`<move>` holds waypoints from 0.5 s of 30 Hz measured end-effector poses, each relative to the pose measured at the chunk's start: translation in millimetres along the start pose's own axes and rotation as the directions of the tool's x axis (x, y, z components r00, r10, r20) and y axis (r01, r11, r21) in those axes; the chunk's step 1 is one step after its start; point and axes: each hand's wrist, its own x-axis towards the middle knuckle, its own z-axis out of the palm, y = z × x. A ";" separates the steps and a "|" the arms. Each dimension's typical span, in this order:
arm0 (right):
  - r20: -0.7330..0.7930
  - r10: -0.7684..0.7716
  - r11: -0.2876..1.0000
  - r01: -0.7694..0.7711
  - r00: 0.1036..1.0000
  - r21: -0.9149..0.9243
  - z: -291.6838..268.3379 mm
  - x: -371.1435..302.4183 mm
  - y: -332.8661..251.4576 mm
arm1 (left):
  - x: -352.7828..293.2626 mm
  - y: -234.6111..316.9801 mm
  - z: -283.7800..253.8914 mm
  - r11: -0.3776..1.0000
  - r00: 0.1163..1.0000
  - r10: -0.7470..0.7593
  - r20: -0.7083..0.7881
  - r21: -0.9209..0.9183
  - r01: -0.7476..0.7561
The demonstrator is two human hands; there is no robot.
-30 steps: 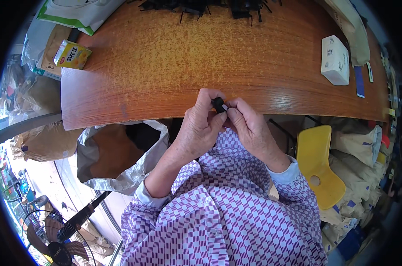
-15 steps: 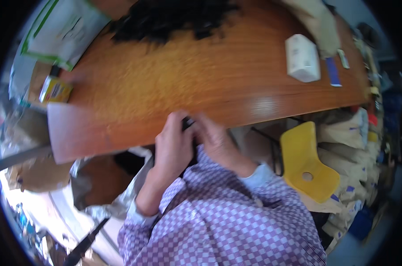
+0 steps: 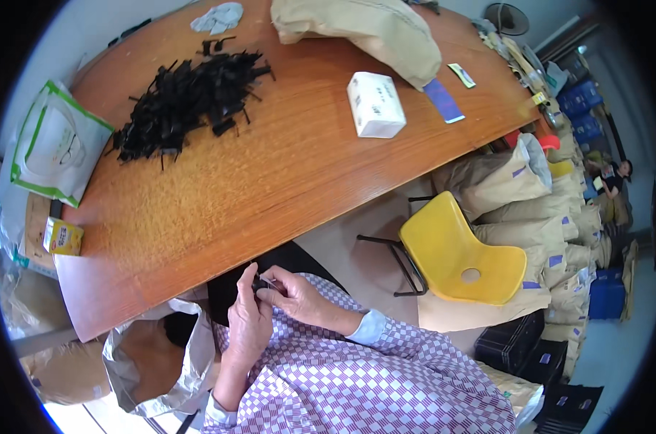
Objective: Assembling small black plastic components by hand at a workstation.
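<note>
Close in front of my body, just off the table's near edge, both hands meet around a small black part [image 3: 259, 285]. My left hand [image 3: 248, 324] is closed on it, thumb and fingers pointing up. From the right, my right hand [image 3: 304, 299] pinches at the same part with bent fingers. Most of the part is hidden by my fingers, so its exact kind cannot be made out. A heap of similar-looking small black pieces [image 3: 190, 105], some with thin stems, lies on the wooden table [image 3: 219, 195] beyond my hands.
On the table stand a white paper-wrapped pack [image 3: 377, 105], a large kraft bag [image 3: 364, 29], a white-green bag [image 3: 56, 145] and a small yellow box [image 3: 64, 237]. An open sack [image 3: 197, 340] sits below left. A yellow chair [image 3: 458, 249] and stacked sacks [image 3: 523, 220] stand right; a person [image 3: 617, 177] is farther off.
The view has swung to the right, bringing more of the chair and sacks into sight. My hands stay together at the black part, now lower and further left in the picture.
</note>
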 end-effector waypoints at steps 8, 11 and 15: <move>-0.090 -0.064 0.989 0.075 0.994 0.127 -1.1 -34.7 35.7 | -26.8 3.0 21.0 0.992 0.997 0.012 -0.078 -0.125 -0.022; -0.131 -0.034 0.990 0.051 0.991 0.131 4.7 -44.2 40.1 | -33.5 -11.4 21.9 0.994 1.000 -0.014 -0.019 -0.105 0.012; -0.004 -0.007 0.997 0.008 1.000 0.080 2.4 -53.6 34.9 | -45.5 -18.1 28.1 0.998 0.993 0.060 -0.099 0.008 -0.059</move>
